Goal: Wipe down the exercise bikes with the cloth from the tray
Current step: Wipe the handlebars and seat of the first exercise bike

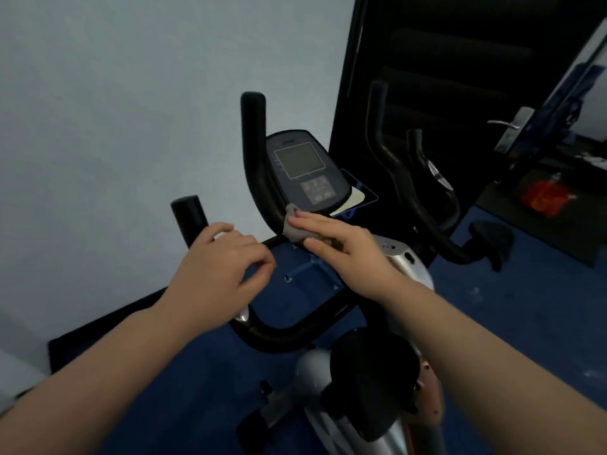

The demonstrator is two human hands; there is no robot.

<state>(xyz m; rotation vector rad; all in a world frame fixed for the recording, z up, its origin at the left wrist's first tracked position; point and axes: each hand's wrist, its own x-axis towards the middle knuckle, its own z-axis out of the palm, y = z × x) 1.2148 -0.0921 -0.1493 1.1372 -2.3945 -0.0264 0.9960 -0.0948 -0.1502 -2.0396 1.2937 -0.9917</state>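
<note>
Forearms, two, foreground; right hand (341,244) flat, fingers (315,221) straight, pressing grey cloth (292,226) onto handlebar (259,178) below console (305,172); left hand (216,267) loosely curled, holding nothing, above left grip (189,215). Wiping under way on near exercise bike (354,372); second bike (417,192), right, judged pending; tray unseen

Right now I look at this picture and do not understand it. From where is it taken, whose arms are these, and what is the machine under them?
The picture comes from a camera worn on a person's head, looking down at their own two bare arms. Below is an exercise bike with black handlebars and a console screen. The right hand lies with straight fingers on a grey cloth, pressing it against the handlebar just below the console. The left hand holds nothing and hovers near a short black grip. A second bike stands further right.
</note>
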